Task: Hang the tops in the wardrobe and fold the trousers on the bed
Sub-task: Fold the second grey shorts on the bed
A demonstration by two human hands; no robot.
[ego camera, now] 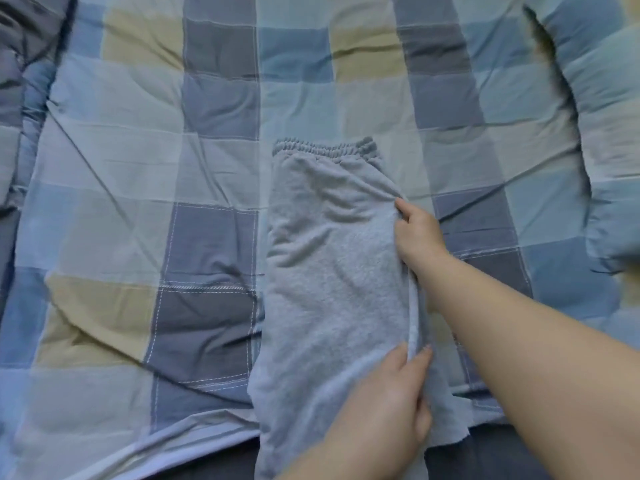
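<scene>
Checked quilt (138, 168) covered the bed — grey trousers (329, 271) lay folded lengthwise at centre, waistband far. Right hand (415, 233) pinched their right edge; left hand (391, 403) pinched that edge nearer.

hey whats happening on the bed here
A person is folding grey sweatpants on a bed covered by a blue, grey and tan checked quilt. The pants lie lengthwise, elastic waistband at the far end. Both hands work the right-hand edge: the right hand pinches it farther up, the left hand grips it near the bed's front edge.
</scene>
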